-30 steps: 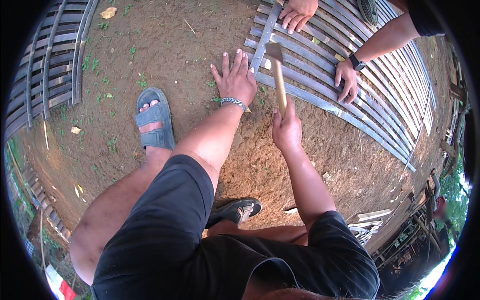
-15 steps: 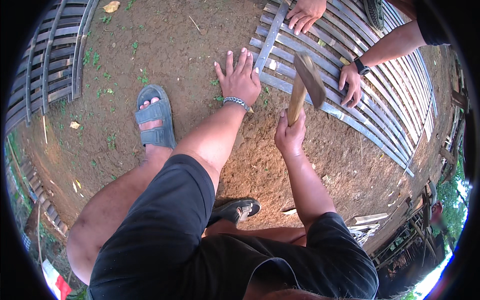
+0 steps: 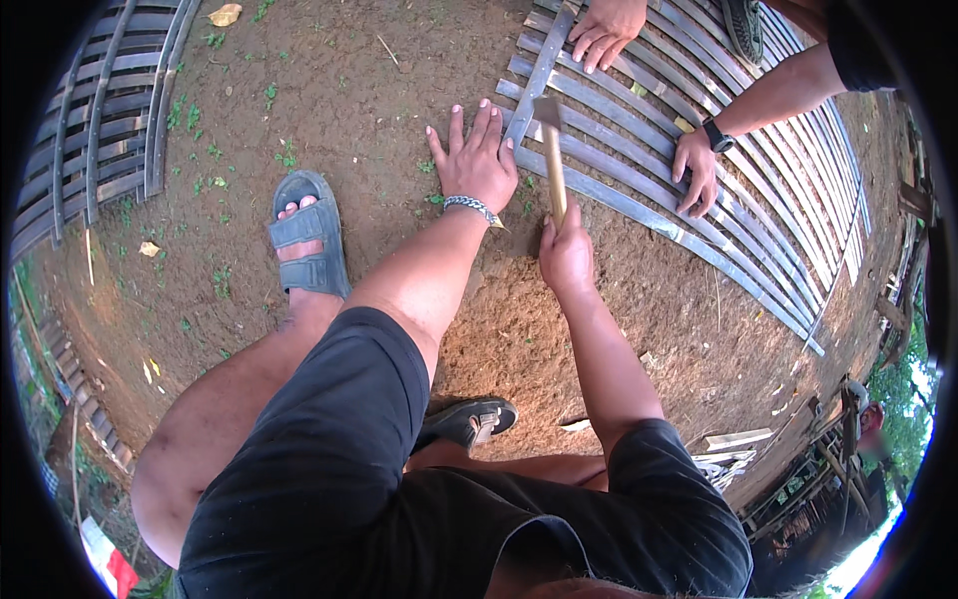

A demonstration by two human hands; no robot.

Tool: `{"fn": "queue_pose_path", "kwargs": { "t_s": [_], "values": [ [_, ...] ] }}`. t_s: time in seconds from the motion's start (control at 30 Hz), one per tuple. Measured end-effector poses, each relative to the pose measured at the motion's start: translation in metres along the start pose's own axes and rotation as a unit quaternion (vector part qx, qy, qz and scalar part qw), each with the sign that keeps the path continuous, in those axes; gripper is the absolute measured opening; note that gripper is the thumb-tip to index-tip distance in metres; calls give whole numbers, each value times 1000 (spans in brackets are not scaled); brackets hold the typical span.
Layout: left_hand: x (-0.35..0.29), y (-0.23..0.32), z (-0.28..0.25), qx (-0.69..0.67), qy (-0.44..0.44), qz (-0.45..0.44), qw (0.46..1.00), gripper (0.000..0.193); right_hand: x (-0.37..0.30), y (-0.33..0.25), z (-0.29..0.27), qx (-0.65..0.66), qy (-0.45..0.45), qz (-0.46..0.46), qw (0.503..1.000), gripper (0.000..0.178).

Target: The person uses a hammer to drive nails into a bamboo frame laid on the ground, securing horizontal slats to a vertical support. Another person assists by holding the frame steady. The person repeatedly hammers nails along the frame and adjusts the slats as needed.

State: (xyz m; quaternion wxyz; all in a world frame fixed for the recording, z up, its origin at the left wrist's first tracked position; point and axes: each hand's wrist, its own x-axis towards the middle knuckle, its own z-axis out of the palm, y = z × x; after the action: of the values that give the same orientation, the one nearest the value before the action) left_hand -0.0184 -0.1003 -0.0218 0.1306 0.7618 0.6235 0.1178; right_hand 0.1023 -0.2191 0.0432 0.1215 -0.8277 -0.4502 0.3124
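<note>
My right hand [image 3: 569, 256] is closed round the wooden handle of a hammer [image 3: 555, 175]. The hammer's metal head is over the near left corner of a slatted panel [image 3: 639, 212], close to its cross strip [image 3: 540, 78]. Fingers spread, my left hand [image 3: 473, 165] lies flat on the dirt, its thumb beside the end of that strip. The panel is made of several long, thin, greyish slats lying on the ground. Whether the hammer head touches a slat I cannot tell.
Across the panel, a co-worker's two hands rest on the slats, one hand [image 3: 607, 30] near the cross strip, the other [image 3: 696, 172] below a black watch [image 3: 718, 135]. Another slatted panel [image 3: 105, 110] lies at the far left. Wood pieces [image 3: 738, 439] lie at the right.
My right hand has brought the hammer down and to the left, from a raised position to the panel's corner. My left hand and the co-worker's hands have stayed nearly in place.
</note>
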Motion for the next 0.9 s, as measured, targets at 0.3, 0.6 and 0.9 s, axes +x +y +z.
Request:
{"fn": "queue_pose_path", "kwargs": {
  "t_s": [0.3,0.6,0.9],
  "values": [
    [-5,2,0,-4,2,3,1000,53,-15,3,1,77,-11,11,997,48],
    [-4,1,-3,-8,-6,9,1000,53,-20,27,20,128,124,-90,980,40],
    [-4,-1,-1,-7,-9,5,1000,54,-19,8,9,167,198,-147,955,41]
  ]
}}
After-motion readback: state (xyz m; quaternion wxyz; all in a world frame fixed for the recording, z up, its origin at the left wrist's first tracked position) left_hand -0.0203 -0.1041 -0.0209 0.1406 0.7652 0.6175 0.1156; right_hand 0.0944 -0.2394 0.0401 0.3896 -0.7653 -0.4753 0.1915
